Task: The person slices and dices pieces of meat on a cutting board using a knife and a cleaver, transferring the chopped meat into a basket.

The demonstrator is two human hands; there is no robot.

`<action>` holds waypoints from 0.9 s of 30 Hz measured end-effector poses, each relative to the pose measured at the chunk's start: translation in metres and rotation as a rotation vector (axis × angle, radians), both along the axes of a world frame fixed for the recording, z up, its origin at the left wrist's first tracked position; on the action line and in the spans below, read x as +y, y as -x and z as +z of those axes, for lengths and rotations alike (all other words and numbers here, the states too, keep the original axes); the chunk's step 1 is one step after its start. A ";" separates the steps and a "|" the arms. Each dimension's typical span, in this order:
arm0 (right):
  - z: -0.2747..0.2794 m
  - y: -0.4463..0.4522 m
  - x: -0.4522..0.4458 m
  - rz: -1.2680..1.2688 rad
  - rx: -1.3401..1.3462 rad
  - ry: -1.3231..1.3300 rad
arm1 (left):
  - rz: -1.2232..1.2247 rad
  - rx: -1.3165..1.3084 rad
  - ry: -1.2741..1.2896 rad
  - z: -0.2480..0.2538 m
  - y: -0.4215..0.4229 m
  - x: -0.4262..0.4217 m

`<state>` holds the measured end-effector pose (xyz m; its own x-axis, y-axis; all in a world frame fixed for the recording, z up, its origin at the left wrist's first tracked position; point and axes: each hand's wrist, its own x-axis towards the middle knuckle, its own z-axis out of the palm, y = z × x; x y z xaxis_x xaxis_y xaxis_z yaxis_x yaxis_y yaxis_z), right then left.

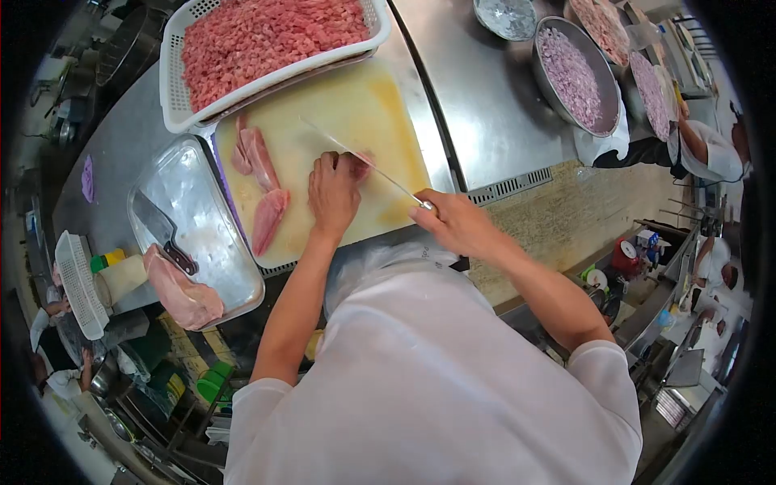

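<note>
My right hand [459, 225] is wrapped round the handle of a knife [380, 171], whose thin blade slants up and left across the yellowed cutting board [388, 117]. Under the blade lies a small piece of raw meat [365, 162]. The curled fingers of my left hand [333, 194] press on that piece from its left side and hide part of it. To the left on the board rest longer strips of raw meat [259, 158] and another raw piece [270, 221], both apart from my hands.
A white plastic basket [173, 97] of diced meat stands beyond the board. At left, a metal tray [226, 279] bears a second knife [171, 242] and a large meat piece [182, 291]. Metal bowls [608, 113] of chopped food stand at upper right. Other people [707, 149] are nearby.
</note>
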<state>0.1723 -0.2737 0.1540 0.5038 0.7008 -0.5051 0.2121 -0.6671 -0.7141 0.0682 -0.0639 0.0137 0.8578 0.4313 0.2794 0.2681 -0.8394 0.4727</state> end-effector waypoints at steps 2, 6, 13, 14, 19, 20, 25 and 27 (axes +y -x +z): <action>-0.047 -0.005 0.018 0.015 -0.036 -0.122 | -0.010 -0.013 0.019 0.002 -0.002 0.003; -0.051 -0.010 0.047 0.031 0.010 -0.019 | -0.003 -0.040 0.064 0.000 -0.002 0.002; -0.023 -0.009 0.040 -0.002 0.079 -0.018 | -0.029 -0.075 0.104 0.002 -0.004 0.005; -0.034 -0.008 0.042 -0.001 0.093 -0.051 | -0.032 -0.073 0.106 0.002 -0.004 0.004; -0.044 -0.010 0.062 0.018 0.061 0.002 | -0.009 -0.065 0.236 0.005 0.005 0.007; -0.034 -0.016 0.064 0.025 0.074 0.044 | 0.035 -0.075 0.262 0.003 0.005 0.010; -0.023 -0.005 0.041 0.047 0.011 -0.023 | 0.016 0.012 0.063 -0.006 0.005 0.011; -0.051 0.002 0.043 0.050 -0.030 -0.073 | 0.007 -0.008 0.068 -0.008 0.006 0.009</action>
<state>0.1706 -0.2308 0.1031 0.4813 0.7597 -0.4372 0.2658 -0.6017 -0.7532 0.0622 -0.0544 0.0052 0.8528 0.4552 0.2559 0.2695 -0.8034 0.5310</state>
